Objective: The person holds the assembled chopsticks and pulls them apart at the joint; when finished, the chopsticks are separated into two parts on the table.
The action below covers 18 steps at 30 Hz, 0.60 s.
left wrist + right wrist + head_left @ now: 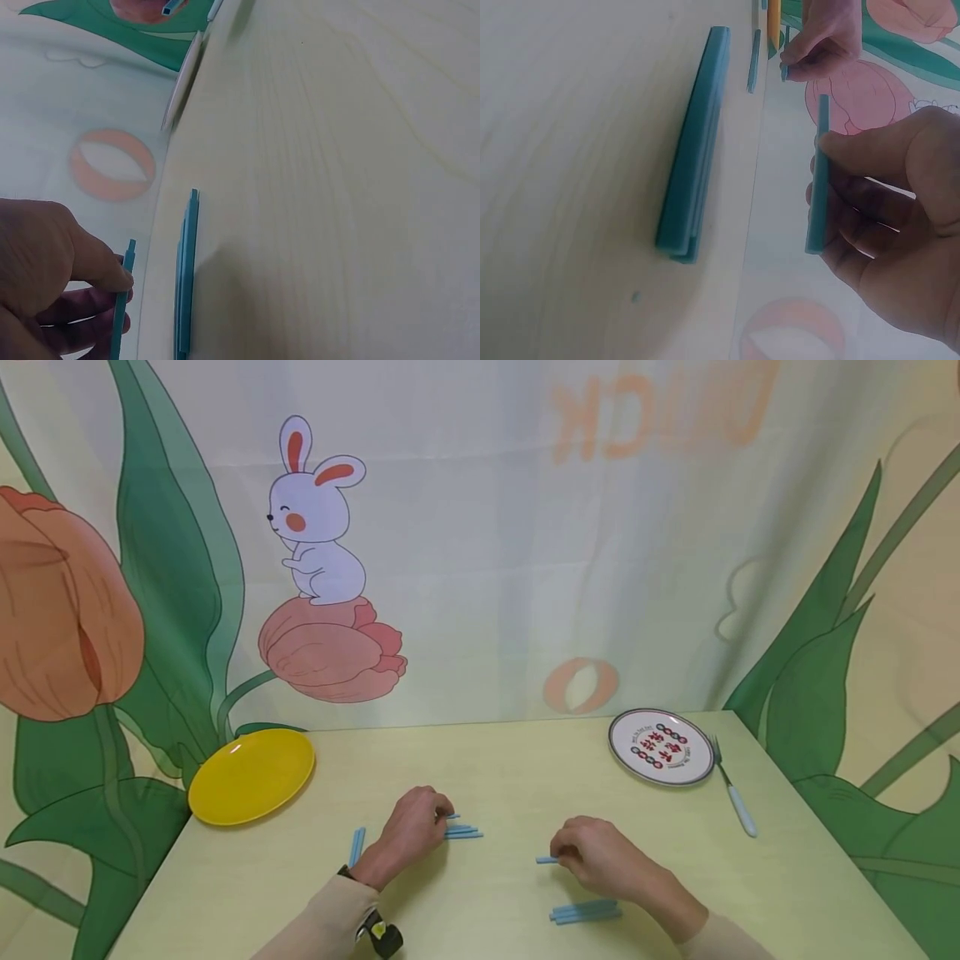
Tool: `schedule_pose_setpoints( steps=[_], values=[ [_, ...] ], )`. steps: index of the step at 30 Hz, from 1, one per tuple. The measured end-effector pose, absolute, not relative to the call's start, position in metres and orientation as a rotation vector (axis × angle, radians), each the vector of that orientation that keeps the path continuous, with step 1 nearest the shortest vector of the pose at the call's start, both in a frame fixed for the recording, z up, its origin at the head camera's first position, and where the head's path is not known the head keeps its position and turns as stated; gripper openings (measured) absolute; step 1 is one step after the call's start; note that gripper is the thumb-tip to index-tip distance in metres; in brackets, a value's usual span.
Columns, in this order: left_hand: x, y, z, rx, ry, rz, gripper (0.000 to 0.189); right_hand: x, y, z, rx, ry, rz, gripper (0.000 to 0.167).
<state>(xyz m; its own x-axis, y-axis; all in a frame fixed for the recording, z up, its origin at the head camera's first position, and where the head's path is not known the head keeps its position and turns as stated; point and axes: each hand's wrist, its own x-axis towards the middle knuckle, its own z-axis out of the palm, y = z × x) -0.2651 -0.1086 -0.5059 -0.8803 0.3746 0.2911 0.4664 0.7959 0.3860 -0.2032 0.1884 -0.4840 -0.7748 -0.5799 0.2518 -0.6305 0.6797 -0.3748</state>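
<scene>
Short light-blue sticks lie on the table in small groups. My left hand [414, 825] pinches one blue stick [124, 300] between thumb and fingers, just above a pile of sticks [463, 833] in the middle. To the right, my right hand [600, 856] holds another blue stick [819, 180] by thumb and fingertips, raised off the table. Nearer the front edge, below that hand in the head view, a second stick pile [585, 912] lies side by side. Two sticks [357, 846] rest left of my left wrist, partly hidden by it.
At the back left lies a yellow plate [251, 777]. A white plate [633, 758] with red and dark print sits at the back right, a fork [741, 810] with a pale handle beside it. A printed curtain [480, 568] hangs behind the table.
</scene>
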Motion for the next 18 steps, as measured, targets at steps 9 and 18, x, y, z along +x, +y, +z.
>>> schedule_pose_setpoints(
  steps=[9,18],
  values=[
    [-0.2678,-0.1097,-0.5122,-0.672,-2.815,-0.696,0.012,-0.2007,0.1918,-0.4870,1.018,-2.788,0.701,0.010],
    [-0.2710,-0.1109,-0.5129,-0.653,-2.885,-0.722,0.011,-0.1980,0.1929,-0.4883,1.033,-2.812,0.719,0.010]
  ],
)
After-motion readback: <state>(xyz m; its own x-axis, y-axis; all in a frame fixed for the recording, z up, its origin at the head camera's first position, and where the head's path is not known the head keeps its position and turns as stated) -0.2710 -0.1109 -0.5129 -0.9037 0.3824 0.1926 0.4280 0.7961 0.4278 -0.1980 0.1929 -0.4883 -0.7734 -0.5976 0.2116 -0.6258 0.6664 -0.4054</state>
